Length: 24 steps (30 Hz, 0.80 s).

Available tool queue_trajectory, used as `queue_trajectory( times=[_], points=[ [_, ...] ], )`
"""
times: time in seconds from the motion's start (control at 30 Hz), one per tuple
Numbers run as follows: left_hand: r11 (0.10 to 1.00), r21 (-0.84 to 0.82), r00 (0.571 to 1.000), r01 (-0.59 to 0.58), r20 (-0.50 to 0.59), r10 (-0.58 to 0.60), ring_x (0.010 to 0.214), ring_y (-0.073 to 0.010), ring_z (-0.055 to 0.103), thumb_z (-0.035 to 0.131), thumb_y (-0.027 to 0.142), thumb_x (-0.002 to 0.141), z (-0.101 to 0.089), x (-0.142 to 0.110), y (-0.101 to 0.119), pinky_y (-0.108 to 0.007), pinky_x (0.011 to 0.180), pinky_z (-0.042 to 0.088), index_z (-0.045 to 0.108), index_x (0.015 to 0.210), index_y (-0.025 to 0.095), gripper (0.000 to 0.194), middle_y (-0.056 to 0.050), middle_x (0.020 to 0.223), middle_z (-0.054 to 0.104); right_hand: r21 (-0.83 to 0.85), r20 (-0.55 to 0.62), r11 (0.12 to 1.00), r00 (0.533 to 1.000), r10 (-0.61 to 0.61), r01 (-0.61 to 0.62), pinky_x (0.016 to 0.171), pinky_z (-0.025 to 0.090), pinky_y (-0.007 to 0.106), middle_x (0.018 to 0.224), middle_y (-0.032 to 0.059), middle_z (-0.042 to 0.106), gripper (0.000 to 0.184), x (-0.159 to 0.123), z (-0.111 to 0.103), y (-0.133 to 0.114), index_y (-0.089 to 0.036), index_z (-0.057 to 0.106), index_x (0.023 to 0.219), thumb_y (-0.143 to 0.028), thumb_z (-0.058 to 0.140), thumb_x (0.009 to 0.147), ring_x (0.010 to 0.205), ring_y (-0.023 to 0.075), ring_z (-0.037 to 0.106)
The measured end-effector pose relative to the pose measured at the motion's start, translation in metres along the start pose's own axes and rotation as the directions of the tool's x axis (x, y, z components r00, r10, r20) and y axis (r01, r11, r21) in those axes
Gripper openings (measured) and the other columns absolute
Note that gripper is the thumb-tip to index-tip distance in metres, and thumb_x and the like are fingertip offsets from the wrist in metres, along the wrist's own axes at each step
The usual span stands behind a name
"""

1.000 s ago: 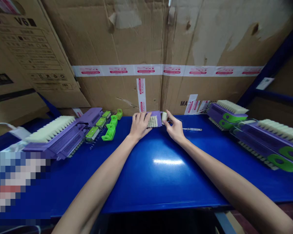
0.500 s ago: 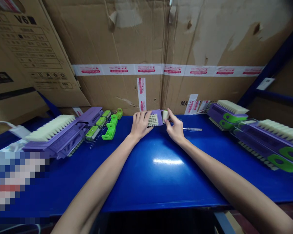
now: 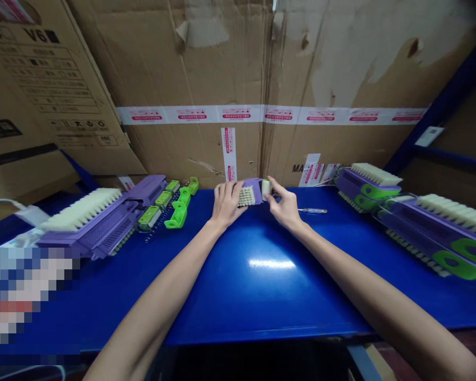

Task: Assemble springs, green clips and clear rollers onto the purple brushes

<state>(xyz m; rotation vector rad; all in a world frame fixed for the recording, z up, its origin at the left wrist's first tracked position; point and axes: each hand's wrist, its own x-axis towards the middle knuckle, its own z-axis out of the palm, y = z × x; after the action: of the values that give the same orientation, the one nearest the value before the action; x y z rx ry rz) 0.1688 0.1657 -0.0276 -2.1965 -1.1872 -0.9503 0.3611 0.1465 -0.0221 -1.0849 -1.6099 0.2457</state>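
Near the back of the blue table, my left hand (image 3: 226, 203) is closed around a purple brush head (image 3: 247, 196) with rows of cream bristle tufts facing me. My right hand (image 3: 282, 203) pinches a small whitish block with a green edge (image 3: 266, 188) between thumb and fingers. The block sits at the right end of the brush head; whether they touch I cannot tell. A screwdriver with a clear handle (image 3: 313, 210) lies just right of my right hand. Left of my left hand, bright green clip parts (image 3: 177, 214) stand in a row.
Beside the clips lie green-and-white blocks (image 3: 149, 216) and several springs (image 3: 153, 230). Purple bristle brushes (image 3: 91, 222) are stacked at left, and more purple brushes with green handles (image 3: 440, 233) at right. A cardboard wall (image 3: 190, 69) closes off the back of the table (image 3: 238, 296).
The view has shifted very slightly. The small block in my right hand appears a little closer to the purple brush head. Both hands keep their grips.
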Motion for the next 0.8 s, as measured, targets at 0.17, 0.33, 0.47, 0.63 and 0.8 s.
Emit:
queue_trajectory(
  times=[0.17, 0.33, 0.47, 0.63, 0.8],
  points=[
    [0.999, 0.050, 0.998, -0.016, -0.059, 0.019, 0.110, -0.0321, 0.048, 0.065, 0.024, 0.073, 0.000, -0.002, -0.002, -0.051, 0.099, 0.033, 0.044, 0.126, 0.017, 0.057, -0.017, 0.120, 0.052, 0.261, -0.057, 0.960, 0.991, 0.121, -0.102, 0.094, 0.048, 0.040, 0.123, 0.0078, 0.063, 0.056, -0.004, 0.001, -0.015, -0.020, 0.051, 0.134, -0.044, 0.055, 0.083, 0.108, 0.0229, 0.060],
    [0.996, 0.072, 0.997, -0.050, -0.058, 0.054, 0.113, -0.0306, 0.047, 0.060, 0.017, 0.073, -0.001, -0.003, 0.000, -0.053, 0.103, 0.028, 0.044, 0.124, 0.020, 0.053, -0.016, 0.120, 0.052, 0.554, 0.136, 0.695, 0.874, 0.467, -0.458, 0.083, 0.053, 0.042, 0.108, 0.0085, 0.068, 0.050, 0.000, 0.006, -0.024, -0.018, 0.064, 0.111, -0.056, 0.051, 0.081, 0.099, 0.0234, 0.063],
    [0.995, 0.090, 0.999, -0.035, -0.029, 0.037, 0.113, -0.0303, 0.047, 0.058, 0.016, 0.074, -0.003, -0.002, 0.002, -0.054, 0.103, 0.028, 0.044, 0.123, 0.020, 0.051, -0.015, 0.120, 0.052, 0.618, 0.386, 0.431, 0.731, 0.563, -0.658, 0.078, 0.055, 0.043, 0.084, 0.0071, 0.071, 0.032, 0.004, 0.003, -0.029, -0.018, 0.062, 0.100, -0.045, 0.053, 0.084, 0.079, 0.0202, 0.067],
    [0.994, 0.096, 0.999, -0.051, 0.008, 0.051, 0.111, -0.0300, 0.048, 0.057, 0.018, 0.076, -0.005, -0.002, 0.004, -0.054, 0.104, 0.028, 0.047, 0.122, 0.020, 0.047, -0.015, 0.120, 0.053, 0.600, 0.417, 0.412, 0.708, 0.570, -0.686, 0.080, 0.054, 0.043, 0.080, 0.0084, 0.071, 0.026, 0.007, -0.001, -0.025, -0.018, 0.060, 0.101, -0.037, 0.056, 0.083, 0.077, 0.0211, 0.067],
    [0.998, 0.061, 0.999, -0.027, 0.040, 0.025, 0.111, -0.0311, 0.048, 0.058, 0.020, 0.075, -0.006, -0.001, 0.005, -0.055, 0.104, 0.029, 0.046, 0.125, 0.021, 0.052, -0.015, 0.122, 0.053, 0.543, 0.426, 0.481, 0.719, 0.549, -0.688, 0.077, 0.054, 0.043, 0.085, 0.0112, 0.071, 0.039, 0.007, 0.003, -0.016, -0.019, 0.059, 0.109, -0.050, 0.050, 0.086, 0.078, 0.0221, 0.067]
  ],
)
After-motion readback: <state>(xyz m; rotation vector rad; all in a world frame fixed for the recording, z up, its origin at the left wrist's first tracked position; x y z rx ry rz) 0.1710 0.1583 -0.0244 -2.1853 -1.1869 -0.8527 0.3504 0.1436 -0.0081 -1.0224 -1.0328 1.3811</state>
